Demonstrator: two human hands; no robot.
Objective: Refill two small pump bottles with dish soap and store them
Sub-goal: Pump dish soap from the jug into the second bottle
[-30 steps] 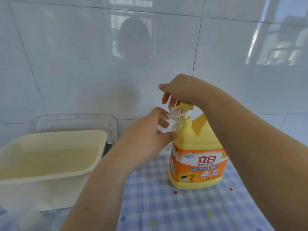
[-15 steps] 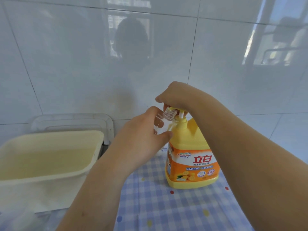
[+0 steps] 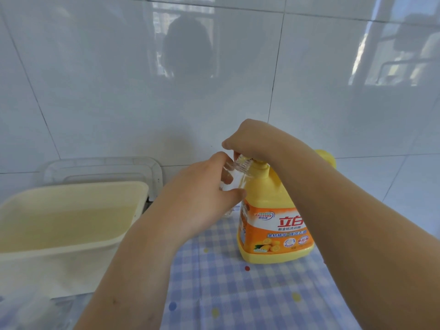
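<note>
Small bottle [image 3: 234, 176] in L grip [image 3: 201, 197].

Soft, bright daylight fills the scene, mirrored as pale window glare on the glossy white wall tiles [image 3: 392, 58] at upper right, while shadows are faint, tile seams bow toward the wide-angle edges, and the lower-left corner smears into blur.

Glossy white tiled wall [image 3: 95, 103] reflecting bright windows, blue checked tablecloth [image 3: 214, 294], cream tub [image 3: 47, 270] at left
</note>
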